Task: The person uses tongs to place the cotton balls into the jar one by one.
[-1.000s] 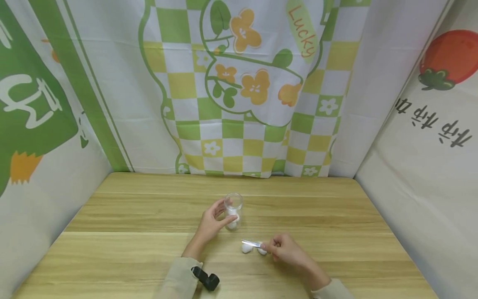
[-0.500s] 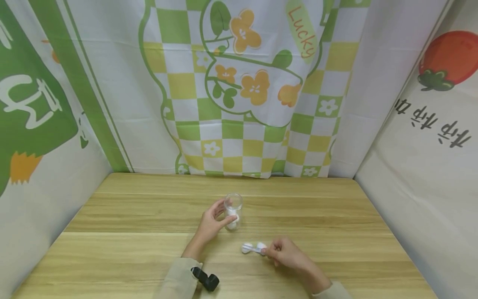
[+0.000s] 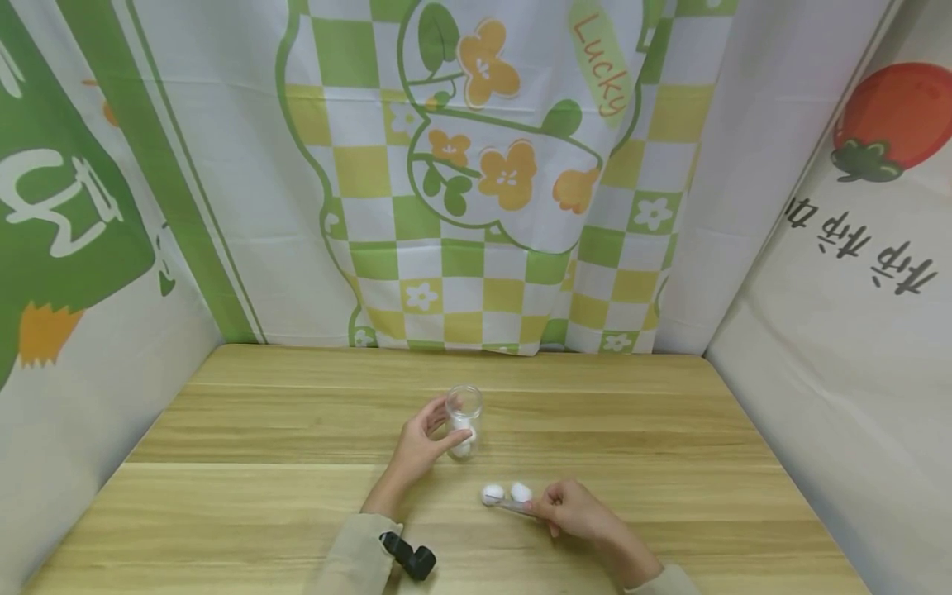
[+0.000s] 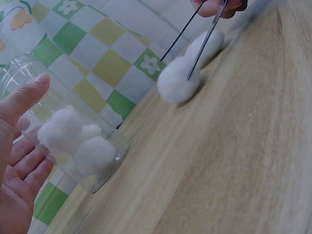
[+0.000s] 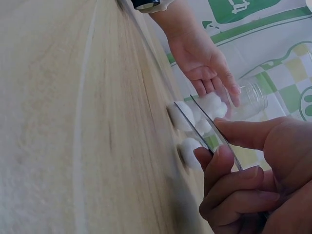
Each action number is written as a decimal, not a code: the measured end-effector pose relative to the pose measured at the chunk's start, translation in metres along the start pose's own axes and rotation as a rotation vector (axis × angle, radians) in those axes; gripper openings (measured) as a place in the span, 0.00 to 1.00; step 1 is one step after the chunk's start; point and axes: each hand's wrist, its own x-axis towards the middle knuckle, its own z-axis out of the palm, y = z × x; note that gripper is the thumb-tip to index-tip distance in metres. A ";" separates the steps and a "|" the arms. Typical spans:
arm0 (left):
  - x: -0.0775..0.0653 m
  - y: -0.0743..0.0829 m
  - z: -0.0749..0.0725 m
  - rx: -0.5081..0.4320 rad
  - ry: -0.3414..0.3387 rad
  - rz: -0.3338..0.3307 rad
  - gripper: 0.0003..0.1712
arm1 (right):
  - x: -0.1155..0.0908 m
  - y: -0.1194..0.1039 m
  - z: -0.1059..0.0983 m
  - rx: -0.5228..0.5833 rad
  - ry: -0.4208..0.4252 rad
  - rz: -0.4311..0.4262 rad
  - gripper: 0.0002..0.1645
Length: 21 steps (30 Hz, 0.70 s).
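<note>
My left hand (image 3: 418,444) holds a clear jar (image 3: 464,402) upright on the table, thumb on the near side and fingers round the far side. Several white cotton balls (image 4: 63,130) lie in the jar's lower part. In my right hand (image 3: 576,508) I pinch metal tweezers (image 4: 207,39) between thumb and fingers, their tips apart. Two more cotton balls lie side by side on the table: a left one (image 3: 492,493) and a right one (image 3: 521,492). The tweezer tips are right at the left ball, one overlapping it in the left wrist view.
The wooden table (image 3: 297,413) reaches back to a checked, flowered curtain (image 3: 461,264). Printed cloth hangs on both sides. A black device (image 3: 409,555) is strapped at the left sleeve.
My right hand and the tweezers have moved slightly towards me, from above the two cotton balls to their near side. The left hand and jar have stayed put.
</note>
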 end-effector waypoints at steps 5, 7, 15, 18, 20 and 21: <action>0.000 -0.001 0.000 -0.001 -0.007 0.006 0.38 | 0.001 0.002 0.000 -0.002 0.003 0.006 0.27; 0.000 -0.002 -0.001 -0.002 -0.010 0.010 0.38 | 0.001 0.002 0.000 -0.002 0.009 0.015 0.26; 0.000 -0.003 -0.001 0.011 -0.008 0.032 0.37 | 0.001 0.001 -0.001 0.003 0.030 0.043 0.24; 0.000 -0.004 0.000 0.016 -0.003 0.035 0.37 | 0.000 0.001 -0.001 0.006 0.038 0.047 0.23; 0.000 -0.003 0.000 0.017 0.000 0.032 0.37 | 0.000 0.000 -0.001 0.001 0.053 0.047 0.24; 0.000 -0.003 0.000 0.016 0.001 0.030 0.38 | 0.000 0.000 -0.001 -0.003 0.063 0.049 0.24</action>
